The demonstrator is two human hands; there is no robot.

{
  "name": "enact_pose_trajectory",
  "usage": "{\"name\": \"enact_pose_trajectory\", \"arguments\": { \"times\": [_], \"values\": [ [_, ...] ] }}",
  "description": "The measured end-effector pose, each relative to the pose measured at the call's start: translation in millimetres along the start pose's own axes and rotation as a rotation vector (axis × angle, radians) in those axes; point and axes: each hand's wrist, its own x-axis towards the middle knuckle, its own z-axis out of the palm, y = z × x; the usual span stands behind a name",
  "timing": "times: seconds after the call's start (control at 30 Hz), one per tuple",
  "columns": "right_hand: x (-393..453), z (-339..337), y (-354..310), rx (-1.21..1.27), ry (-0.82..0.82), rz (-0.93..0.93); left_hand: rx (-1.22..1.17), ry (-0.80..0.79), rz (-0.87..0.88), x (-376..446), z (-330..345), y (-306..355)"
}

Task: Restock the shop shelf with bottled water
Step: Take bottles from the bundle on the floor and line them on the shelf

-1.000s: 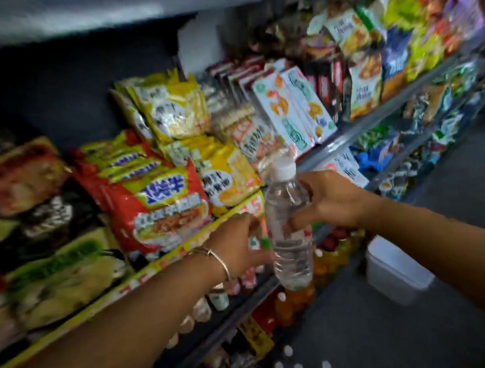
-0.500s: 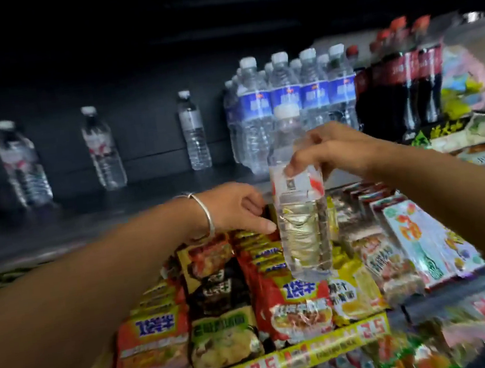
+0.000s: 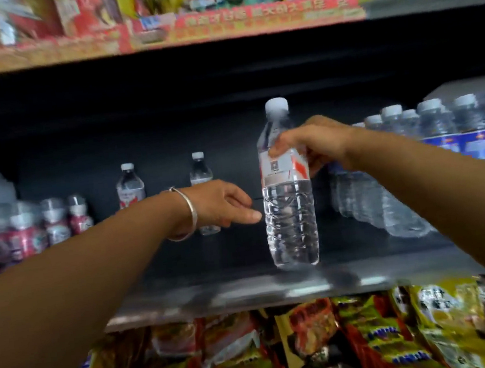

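Bottled water is being stocked onto a dark shelf (image 3: 247, 292), and one clear water bottle (image 3: 289, 208) with a white cap is held upright just above the shelf's front edge, near its middle. A white label with red marks and a small square code is carried on it; no words on it can be read.

From left to right: a group of small red-labelled bottles (image 3: 37, 228) is seen at the left end of the shelf, their print blurred. Two lone small water bottles (image 3: 130, 186) are stood toward the back edge. The left hand (image 3: 222, 204), with a silver bangle (image 3: 188, 212) on the wrist, is held with loosely curled fingers, nothing gripped, its thumb tip just beside the held bottle; contact cannot be told. The right hand (image 3: 312, 145) is closed round the held bottle's shoulder and label. A block of blue-labelled water bottles (image 3: 442, 143) with white caps is packed at the right end.

Compared with half a second earlier, the held bottle is seen higher against the shelf opening rather than in front of the noodle packets (image 3: 313, 342), which are now seen below the shelf. A red banner (image 3: 261, 18) with unreadable characters has come into view on the shelf above.
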Motion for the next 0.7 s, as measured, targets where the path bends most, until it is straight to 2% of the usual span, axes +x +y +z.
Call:
{"name": "enact_pose_trajectory", "arguments": {
  "times": [0.2, 0.43, 0.57, 0.7],
  "values": [
    [75, 71, -15, 0.0, 0.032, 0.011, -0.022, -0.003, 0.0, 31, -44, -72],
    [142, 151, -17, -0.03, 0.088, 0.024, -0.136, 0.048, 0.056, 62, -59, -136],
    [170, 186, -14, -0.062, 0.098, 0.044, -0.064, 0.186, 0.042, 84, -62, -171],
    [189, 211, -9, -0.138, 0.101, 0.035, -0.11, 0.284, -0.03, 96, -64, -195]
  ]
}}
